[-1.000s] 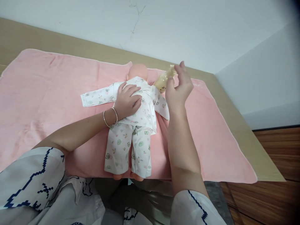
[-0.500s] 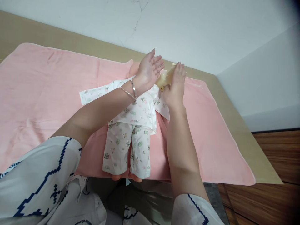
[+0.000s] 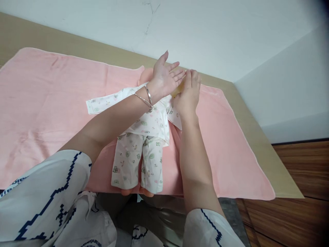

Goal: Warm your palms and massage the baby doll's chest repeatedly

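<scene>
On a pink blanket point(image 3: 61, 85) lies a baby doll in a white printed top point(image 3: 151, 120) and matching trousers point(image 3: 152, 164). Part of the doll's head point(image 3: 145, 77) shows behind my left wrist; the rest is hidden. My left hand point(image 3: 166, 77) is palm up above the doll's upper body, its fingers stretched out and holding nothing. Close beside it, my right hand point(image 3: 189, 91) grips a yellowish see-through bottle point(image 3: 178, 90), mostly covered by the fingers. The left fingertips reach to the bottle's top; I cannot tell if they touch it.
The blanket covers much of a light wooden tabletop point(image 3: 269, 154). A white wall point(image 3: 205, 34) rises along the far edge. Brown wooden panelling point(image 3: 308, 171) is at the lower right. My legs are below the near edge, close to the doll's feet point(image 3: 147, 192).
My right hand has moved left and turned, bringing the bottle toward my left palm and hiding more of it. My left fingers have spread a little. The view has shifted slightly; the doll lies as before.
</scene>
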Available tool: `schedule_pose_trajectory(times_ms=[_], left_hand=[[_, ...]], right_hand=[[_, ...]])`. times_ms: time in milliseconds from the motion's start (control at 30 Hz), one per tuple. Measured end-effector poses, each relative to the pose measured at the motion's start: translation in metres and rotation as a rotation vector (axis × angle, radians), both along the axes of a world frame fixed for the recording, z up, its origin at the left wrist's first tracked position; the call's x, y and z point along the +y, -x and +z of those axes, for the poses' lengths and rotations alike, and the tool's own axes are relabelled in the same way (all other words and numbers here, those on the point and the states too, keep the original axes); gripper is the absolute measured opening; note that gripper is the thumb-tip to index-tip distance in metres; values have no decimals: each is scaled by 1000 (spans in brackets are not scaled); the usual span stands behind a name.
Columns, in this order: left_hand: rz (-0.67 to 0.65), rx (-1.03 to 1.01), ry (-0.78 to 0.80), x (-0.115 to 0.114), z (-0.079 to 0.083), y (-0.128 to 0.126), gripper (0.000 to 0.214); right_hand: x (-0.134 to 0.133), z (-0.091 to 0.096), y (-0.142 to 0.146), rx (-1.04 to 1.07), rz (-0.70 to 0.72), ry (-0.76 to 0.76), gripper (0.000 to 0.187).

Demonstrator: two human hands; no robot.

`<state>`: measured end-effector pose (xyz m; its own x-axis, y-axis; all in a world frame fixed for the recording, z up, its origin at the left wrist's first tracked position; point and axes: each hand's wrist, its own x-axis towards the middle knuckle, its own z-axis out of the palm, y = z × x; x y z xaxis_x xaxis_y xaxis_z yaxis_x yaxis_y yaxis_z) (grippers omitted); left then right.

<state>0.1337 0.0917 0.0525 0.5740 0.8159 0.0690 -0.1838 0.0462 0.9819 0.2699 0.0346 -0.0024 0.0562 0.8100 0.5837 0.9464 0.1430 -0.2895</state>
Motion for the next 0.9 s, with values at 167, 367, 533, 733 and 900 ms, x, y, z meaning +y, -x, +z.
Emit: schedule_pose_trajectory(times_ms=[167,367,533,733,900], left_hand=[[12,76,-83,-21,-15,26,85],[192,394,-416,-49,-58,71,64],[163,297,-259,-70,-40,90,62],[109,-170,476,-105,12,97,64],[171,-321,685,-107,16,97,66]], right_hand=[[1,-2,3,2,-29,23,69],[0,1,3,16,-4,51,66],[-5,2,7,-26,-14,47,64],[-25,18,36,-128,-103,166,58],[-43,28,69,-19,-47,223,51]])
